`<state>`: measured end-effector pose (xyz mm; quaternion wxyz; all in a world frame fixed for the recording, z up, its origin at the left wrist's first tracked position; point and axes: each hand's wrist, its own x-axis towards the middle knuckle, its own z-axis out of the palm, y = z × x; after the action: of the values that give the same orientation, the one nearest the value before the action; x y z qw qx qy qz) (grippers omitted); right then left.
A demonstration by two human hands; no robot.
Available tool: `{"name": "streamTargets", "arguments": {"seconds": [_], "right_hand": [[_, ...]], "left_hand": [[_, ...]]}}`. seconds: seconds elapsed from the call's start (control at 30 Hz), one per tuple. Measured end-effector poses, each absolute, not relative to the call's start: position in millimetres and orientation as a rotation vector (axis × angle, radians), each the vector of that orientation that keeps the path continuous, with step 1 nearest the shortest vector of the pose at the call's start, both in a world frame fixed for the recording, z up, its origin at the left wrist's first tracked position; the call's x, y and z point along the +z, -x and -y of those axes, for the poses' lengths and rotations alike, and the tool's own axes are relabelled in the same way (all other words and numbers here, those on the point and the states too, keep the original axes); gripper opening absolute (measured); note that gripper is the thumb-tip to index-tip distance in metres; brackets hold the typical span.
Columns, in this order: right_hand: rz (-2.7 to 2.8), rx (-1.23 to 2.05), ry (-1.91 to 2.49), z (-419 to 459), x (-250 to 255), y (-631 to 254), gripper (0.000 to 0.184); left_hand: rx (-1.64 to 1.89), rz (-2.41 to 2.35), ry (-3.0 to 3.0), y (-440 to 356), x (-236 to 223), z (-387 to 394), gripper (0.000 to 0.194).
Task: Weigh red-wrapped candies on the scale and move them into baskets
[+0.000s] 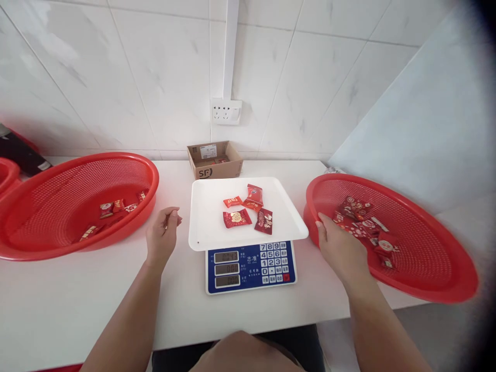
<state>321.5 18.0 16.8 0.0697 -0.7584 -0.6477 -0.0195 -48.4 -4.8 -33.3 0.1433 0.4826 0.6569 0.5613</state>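
Your left hand (163, 235) sits over the tabletop (77, 310) just left of the scale (250, 274), fingers curled toward the thumb; you cannot tell whether it pinches anything small. Your right hand (341, 248) is open, its fingertips at the inner rim of the right basket (461, 284), just beside a heap of red packets (360, 227), with no clear grip on any. More red packets (237, 218) lie bunched mid-tray on the white tray (209, 217), and a few loose packets (106, 209) lie in the left basket (96, 163). The right basket appears tilted and overhangs the tabletop's right edge, so leaning on its rim could tip it and spill the heap. The tray's right corner sits almost against that basket, so a knock could jog the tray and disturb the weighing. At the tabletop's back edge, the cardboard box (215, 160) shows an "SF" logo and a small printed label. The scale's panel reads "志准" above its numbered keypad (270, 263); its top display looks like 0.43, though blur leaves that uncertain, and the lower two show zeros.
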Motion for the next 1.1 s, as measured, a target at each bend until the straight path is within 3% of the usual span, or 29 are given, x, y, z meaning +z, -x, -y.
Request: {"name": "streamTargets", "arguments": {"seconds": [0.27,1.1], "right_hand": [[1.975,-0.121,2.264,-16,13,-318,0.05],[2.039,0.103,2.208,-39,33,-300,0.046]], "left_hand": [[1.607,-1.9,-1.411,47,-32,5,0.029],[1.575,-1.918,-1.406,47,-33,4,0.029]]}}
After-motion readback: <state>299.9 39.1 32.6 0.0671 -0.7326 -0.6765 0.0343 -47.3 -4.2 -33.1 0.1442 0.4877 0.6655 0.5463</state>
